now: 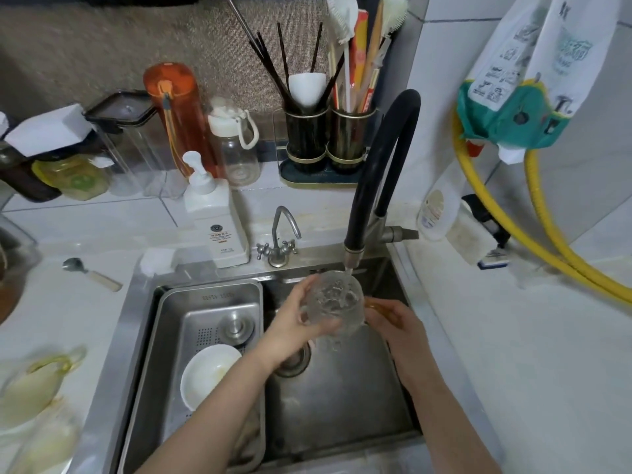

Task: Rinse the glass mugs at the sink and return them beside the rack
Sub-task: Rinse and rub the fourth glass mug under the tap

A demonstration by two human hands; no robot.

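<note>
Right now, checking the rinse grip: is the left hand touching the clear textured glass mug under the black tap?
Touching. The head view shows the left hand with its fingers wrapped around the clear textured glass mug.

Bare forearms, sleeveless; hands [342, 331] ungloved, ringless.

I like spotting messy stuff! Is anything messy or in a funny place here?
Yes. A spoon lies loose on the counter left of the sink, and a used white bowl sits in the sink tray. Nothing looks broken.
</note>
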